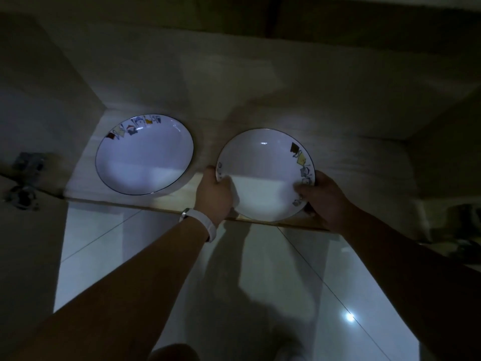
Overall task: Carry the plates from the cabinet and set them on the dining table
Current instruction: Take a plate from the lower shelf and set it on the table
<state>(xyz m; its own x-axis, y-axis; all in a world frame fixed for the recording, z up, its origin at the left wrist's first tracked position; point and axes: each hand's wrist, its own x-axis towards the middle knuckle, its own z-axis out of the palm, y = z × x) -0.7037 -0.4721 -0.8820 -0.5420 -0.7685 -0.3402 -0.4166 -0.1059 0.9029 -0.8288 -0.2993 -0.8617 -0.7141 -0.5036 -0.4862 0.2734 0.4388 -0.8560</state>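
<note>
Nearest to us, the glossy tiled floor [286, 282] is lying below our two outstretched forearms. We are wearing a white wristband [207, 224] on the left wrist.

At the front edge of the cabinet shelf [205, 149], toward its right end, we are holding the right plate [265, 178] between both hands. Our left hand [213, 196] is gripping its left rim, with the thumb lying over the edge into the bowl and the other fingers hidden beneath. Our right hand [324, 201] is pinching the right rim, thumb on top of the printed border and fingers curled under. The plate is facing up and its near rim is hanging out past the shelf's front edge. We cannot tell whether it is touching the wood. It is round, so it has no long axis. Its cartoon border is running along the right rim.

Farther back, toward the shelf's left end, the left plate [144, 155] is lying flat, apart from the held one, with its print pointing at the far left corner. A metal hinge [24, 175] is sitting on the left cabinet side.
</note>
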